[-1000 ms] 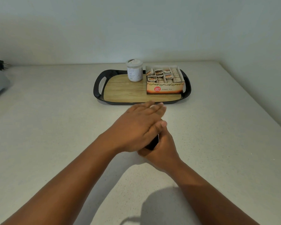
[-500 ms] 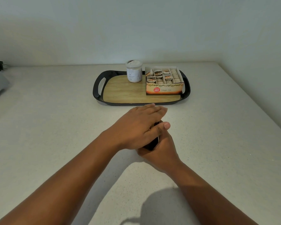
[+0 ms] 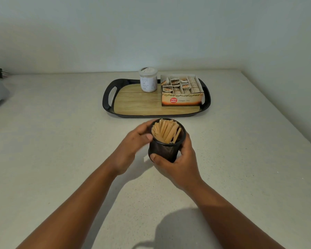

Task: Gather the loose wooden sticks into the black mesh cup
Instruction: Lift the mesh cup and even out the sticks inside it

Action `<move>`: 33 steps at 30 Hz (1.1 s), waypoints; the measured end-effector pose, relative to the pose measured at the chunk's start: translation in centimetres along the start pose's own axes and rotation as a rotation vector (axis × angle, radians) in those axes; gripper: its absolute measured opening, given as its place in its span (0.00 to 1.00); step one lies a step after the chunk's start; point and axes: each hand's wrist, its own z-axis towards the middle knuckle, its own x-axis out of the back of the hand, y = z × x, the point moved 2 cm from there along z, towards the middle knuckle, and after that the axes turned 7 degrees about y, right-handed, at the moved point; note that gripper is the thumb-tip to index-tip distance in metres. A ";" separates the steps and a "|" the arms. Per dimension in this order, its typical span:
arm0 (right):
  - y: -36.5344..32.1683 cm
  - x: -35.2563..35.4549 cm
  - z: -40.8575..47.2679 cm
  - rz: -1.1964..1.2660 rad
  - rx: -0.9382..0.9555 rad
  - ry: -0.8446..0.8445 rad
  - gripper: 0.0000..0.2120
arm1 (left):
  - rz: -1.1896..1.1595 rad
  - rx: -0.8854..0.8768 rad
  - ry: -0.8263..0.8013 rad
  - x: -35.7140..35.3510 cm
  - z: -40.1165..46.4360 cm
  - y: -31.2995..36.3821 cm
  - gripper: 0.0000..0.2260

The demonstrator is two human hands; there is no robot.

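Sticks [image 3: 166, 131] stand bundled inside the cup [image 3: 166, 141], their tops fanned out and showing just above the black rim; one stick leans apart from the bunch toward the right side of the opening. The cup is a black mesh cylinder, tilted a little so its mouth faces the camera, near the middle of the tabletop [image 3: 61, 150] and just in front of the tray [image 3: 109, 97].

The right hand [image 3: 179, 164] holds the cup from below and behind: its grip is closed round the lower wall, with the thumb pressed on the front of the mesh and the fingers wrapped round the right side. The left hand [image 3: 133, 142] sits against the cup's left side near the rim, thumb touching the upper edge and fingers curled round the far side; whether that grip actually clamps the cup or only steadies it cannot be told. It is unclear whether the cup's base touches the tabletop, as the right hand hides it.

The tray is black with a wood-patterned floor and cut-out handles. On it stand a jar [image 3: 148, 79] with a pale lid at the back and, just to the right of it, an open tea box [image 3: 182, 90] with rows of sachets. A black plug [image 3: 0, 73] lies at the far left edge by the wall.
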 end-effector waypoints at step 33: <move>-1.4 -0.5 2.5 -0.107 -0.076 -0.124 0.34 | -0.034 0.047 0.203 0.6 0.9 -2.3 0.34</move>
